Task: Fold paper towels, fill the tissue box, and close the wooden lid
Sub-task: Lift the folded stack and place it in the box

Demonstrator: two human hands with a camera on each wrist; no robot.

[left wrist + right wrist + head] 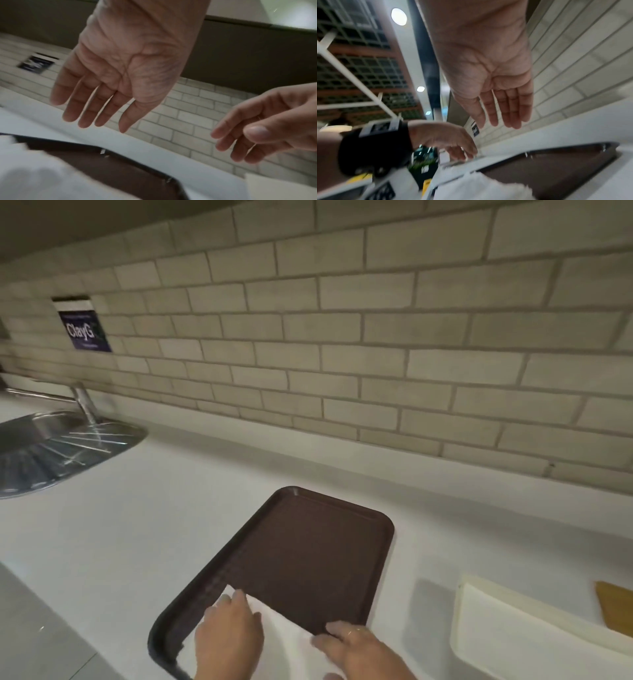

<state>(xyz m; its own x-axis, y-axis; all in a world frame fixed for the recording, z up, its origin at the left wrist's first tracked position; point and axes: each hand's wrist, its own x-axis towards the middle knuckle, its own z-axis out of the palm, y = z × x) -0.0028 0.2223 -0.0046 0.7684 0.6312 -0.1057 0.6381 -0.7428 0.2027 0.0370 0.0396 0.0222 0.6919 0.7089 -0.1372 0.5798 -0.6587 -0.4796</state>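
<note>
A white paper towel [287,635] lies across the near end of a brown tray [308,553] on the white counter. My left hand [227,631] is over the towel's left part, fingers straight. My right hand [356,648] is over its right part, by the tray's near right corner. The wrist views show both palms open and holding nothing: the left hand [111,81] and the right hand [496,88] hover above the towel [479,186]. A white tissue box [507,631] stands to the right of the tray, with a wooden lid [616,607] beyond it.
A steel sink drainboard [61,446] and tap [82,402] sit at the far left. A tiled wall [376,354] with a dark sign [84,330] runs along the back. The counter's front edge falls away at the lower left.
</note>
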